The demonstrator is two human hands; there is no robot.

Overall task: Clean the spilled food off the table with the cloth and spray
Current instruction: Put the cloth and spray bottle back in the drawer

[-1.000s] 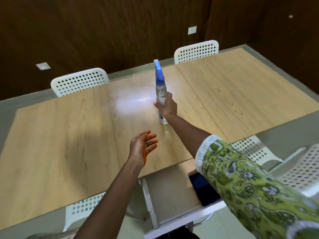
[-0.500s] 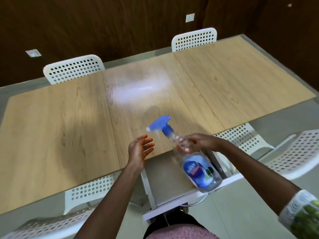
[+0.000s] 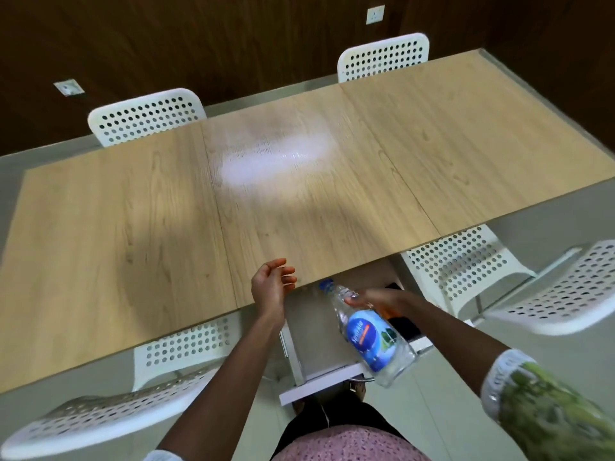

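Clear plastic spray bottle [image 3: 369, 331] has dropped further since half a second ago; its blue nozzle now dips under the table [image 3: 133, 211] edge, over the open drawer [image 3: 312, 341]. My right hand [image 3: 376, 299] grips it near the neck, base tilted toward me. Left hand [image 3: 271, 286] hovers loosely open, empty, at the table edge just beside the nozzle. Wet sheen mid-table looks unchanged.

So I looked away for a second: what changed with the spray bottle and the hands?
The right hand kept its grip on the spray bottle, lifted it off the tabletop and brought it back, tipped, down over the open drawer at the table's near edge. The left hand stayed open and empty by that edge. The pale sheen on the wood remains.
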